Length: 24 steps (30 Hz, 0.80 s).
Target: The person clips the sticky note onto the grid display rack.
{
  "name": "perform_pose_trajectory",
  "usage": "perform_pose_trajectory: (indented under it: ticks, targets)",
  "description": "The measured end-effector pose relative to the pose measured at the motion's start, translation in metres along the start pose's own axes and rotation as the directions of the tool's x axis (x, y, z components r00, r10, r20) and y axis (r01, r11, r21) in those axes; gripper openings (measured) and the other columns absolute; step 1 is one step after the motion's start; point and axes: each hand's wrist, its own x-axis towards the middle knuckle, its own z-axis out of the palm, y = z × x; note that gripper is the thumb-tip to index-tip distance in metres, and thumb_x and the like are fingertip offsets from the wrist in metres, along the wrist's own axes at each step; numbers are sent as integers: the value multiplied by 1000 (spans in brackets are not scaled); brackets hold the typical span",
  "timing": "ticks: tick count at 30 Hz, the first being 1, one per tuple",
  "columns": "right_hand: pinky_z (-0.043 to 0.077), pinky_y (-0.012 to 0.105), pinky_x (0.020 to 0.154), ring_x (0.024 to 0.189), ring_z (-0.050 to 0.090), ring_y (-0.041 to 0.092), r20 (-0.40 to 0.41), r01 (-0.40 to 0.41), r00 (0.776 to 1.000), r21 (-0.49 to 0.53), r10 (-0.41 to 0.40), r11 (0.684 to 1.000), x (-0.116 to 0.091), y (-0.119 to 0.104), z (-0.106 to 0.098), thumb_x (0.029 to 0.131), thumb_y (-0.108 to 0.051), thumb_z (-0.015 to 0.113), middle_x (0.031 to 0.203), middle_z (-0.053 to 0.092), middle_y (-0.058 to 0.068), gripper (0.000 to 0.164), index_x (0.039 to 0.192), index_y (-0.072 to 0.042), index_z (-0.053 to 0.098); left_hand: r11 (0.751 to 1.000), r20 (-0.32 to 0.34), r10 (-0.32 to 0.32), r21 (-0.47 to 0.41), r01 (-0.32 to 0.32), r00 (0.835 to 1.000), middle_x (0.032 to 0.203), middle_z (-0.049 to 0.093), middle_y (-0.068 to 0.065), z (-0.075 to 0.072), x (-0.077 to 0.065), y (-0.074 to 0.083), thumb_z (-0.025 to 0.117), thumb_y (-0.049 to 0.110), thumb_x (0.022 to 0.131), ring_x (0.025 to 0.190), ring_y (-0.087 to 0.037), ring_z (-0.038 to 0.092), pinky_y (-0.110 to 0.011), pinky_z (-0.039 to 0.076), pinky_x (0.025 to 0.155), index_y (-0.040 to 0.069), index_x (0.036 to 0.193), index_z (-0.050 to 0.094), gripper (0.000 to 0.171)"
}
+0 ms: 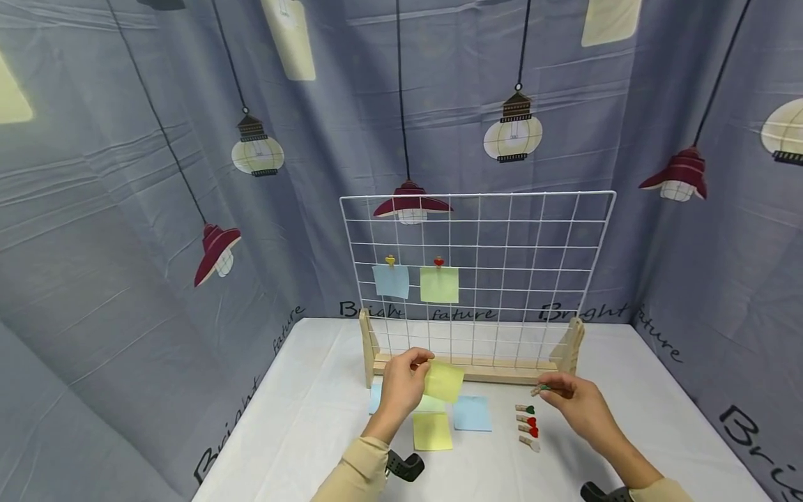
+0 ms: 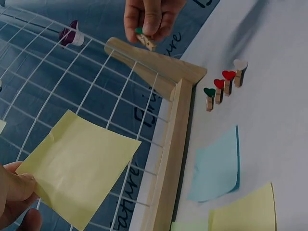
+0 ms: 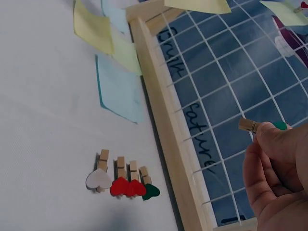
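Well, yellow note [image 2: 79, 168]: corner between left fingers [image 2: 19, 186].

Matt paper notes [image 2: 79, 168]; wooden clothespins [image 3: 121, 167]; grid [image 1: 476, 268], probably coated metal.

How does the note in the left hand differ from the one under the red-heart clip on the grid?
The held note is yellow; the clipped note is pale green. The left hand pinches the held note near a corner, whereas the red-heart clip fastens the clipped note to the grid. Both are roughly square.
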Motion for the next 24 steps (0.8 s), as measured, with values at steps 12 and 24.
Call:
perform_pose_trajectory:
  ticks: [12, 24]
  targets:
    - [59, 30, 79, 101, 71, 24, 2, 5, 1000, 37, -5, 999, 7, -21, -5, 97, -17, 72, 113, 75, 14, 34, 127, 0, 69, 999, 9, 26, -35, -25, 1000, 97, 78, 8, 15, 11, 18, 72, 8, 95, 82, -5, 62, -23, 49, 75, 23, 103, 78, 18]
    - [60, 43, 86, 108, 72, 30, -36, 40, 999, 49, -39, 998, 14, -49, -13, 98, -25, 72, 123, 74, 17, 36, 127, -4, 72, 996, 12, 33, -85, -32, 999, 95, 78, 6, 23, 21, 34, 71, 8, 95, 81, -4, 61, -22, 48, 75, 21, 103, 79, 18]
